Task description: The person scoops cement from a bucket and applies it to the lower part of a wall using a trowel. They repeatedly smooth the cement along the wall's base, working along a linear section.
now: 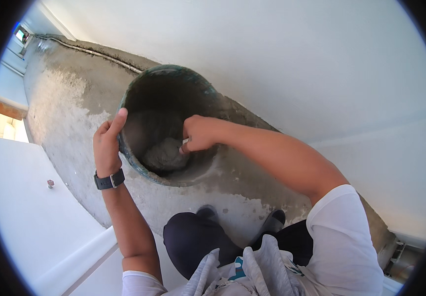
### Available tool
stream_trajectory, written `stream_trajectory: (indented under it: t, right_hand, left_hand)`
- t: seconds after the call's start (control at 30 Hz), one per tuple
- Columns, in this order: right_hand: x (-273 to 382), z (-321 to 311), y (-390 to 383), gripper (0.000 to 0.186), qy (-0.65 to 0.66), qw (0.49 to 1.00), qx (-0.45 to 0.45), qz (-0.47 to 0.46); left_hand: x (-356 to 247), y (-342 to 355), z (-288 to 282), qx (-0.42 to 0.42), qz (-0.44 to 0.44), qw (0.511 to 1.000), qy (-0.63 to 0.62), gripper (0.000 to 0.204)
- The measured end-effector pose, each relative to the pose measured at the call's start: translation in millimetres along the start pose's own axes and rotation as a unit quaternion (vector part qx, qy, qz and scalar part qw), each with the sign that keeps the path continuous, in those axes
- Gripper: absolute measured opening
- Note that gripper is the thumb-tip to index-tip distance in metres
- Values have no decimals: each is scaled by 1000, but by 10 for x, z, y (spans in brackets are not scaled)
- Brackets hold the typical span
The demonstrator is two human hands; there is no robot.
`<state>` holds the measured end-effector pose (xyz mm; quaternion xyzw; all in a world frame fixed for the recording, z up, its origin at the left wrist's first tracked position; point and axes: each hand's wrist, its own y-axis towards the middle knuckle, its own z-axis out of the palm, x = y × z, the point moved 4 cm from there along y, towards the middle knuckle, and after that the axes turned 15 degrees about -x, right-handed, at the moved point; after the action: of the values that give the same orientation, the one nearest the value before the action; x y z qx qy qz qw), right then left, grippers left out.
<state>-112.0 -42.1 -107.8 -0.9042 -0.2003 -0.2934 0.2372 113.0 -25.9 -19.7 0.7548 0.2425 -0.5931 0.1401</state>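
A round dark-green bucket [193,79] stands tilted in front of me, crusted with grey material, with a heap of wet grey mortar [161,155] inside. My left hand [107,145], with a black watch above it, is closed on the bucket's left rim, thumb on top. My right hand [198,133] is inside the bucket's mouth, closed around a small pale handle [185,142]. The rest of that tool is hard to make out in the mortar.
A white wall [311,64] runs along the right, with a pipe [99,54] at its foot. A white wall [35,192] with a small valve [51,183] borders the left. The concrete floor [60,98] is patchy; my feet are just below the bucket.
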Motion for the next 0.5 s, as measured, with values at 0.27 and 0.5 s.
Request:
stream_trajectory:
  t: [0.27, 0.5]
  right_hand:
    - [145, -1150, -34, 43, 21, 997, -71, 29]
    - [-399, -1438, -56, 43, 58, 985, -126, 104]
  left_hand:
    - [30, 158, -261, -73, 15, 995, -64, 45]
    - [10, 460, -608, -162, 1, 984, 70, 56]
